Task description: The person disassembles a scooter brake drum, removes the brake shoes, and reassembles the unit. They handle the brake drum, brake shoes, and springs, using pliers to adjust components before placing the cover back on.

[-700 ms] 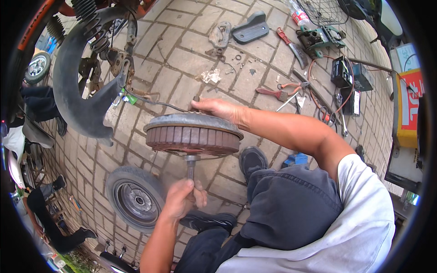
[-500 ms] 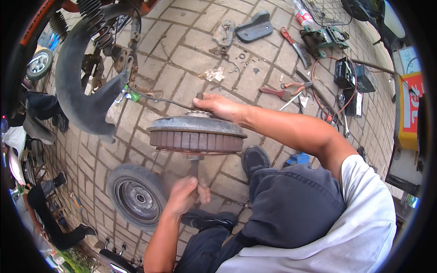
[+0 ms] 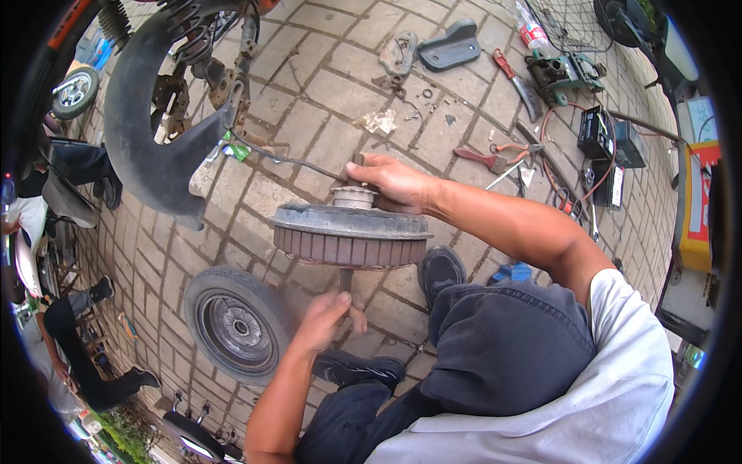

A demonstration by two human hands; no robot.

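A hub motor core (image 3: 349, 247) with a ribbed, rust-brown ring under a dark round cover (image 3: 352, 220) hangs level above the paving between my hands. My right hand (image 3: 393, 184) is closed around the upper end of its axle, beside a toothed collar (image 3: 353, 196). Below, the thumb and fingers of my left hand (image 3: 326, 319) pinch the lower axle end (image 3: 345, 279); some of these fingers are blurred. A thick dark cable (image 3: 297, 163) runs from the upper side toward the scooter frame. Left of my left hand, a wheel with its tyre (image 3: 202, 334) lies flat on the ground.
A curved black mudguard (image 3: 127, 162) and shock absorber (image 3: 192, 46) stand at the upper left. Pliers (image 3: 516, 151), a red-handled knife (image 3: 516, 81) and black batteries (image 3: 595, 133) lie on the right. A black footrest piece (image 3: 450, 48) lies far ahead. People sit at the left edge.
The whole view has shifted slightly, so the ground things and the motor core appear farther right. My left fingers now show more sharply against the lower axle. My right hand keeps its hold.
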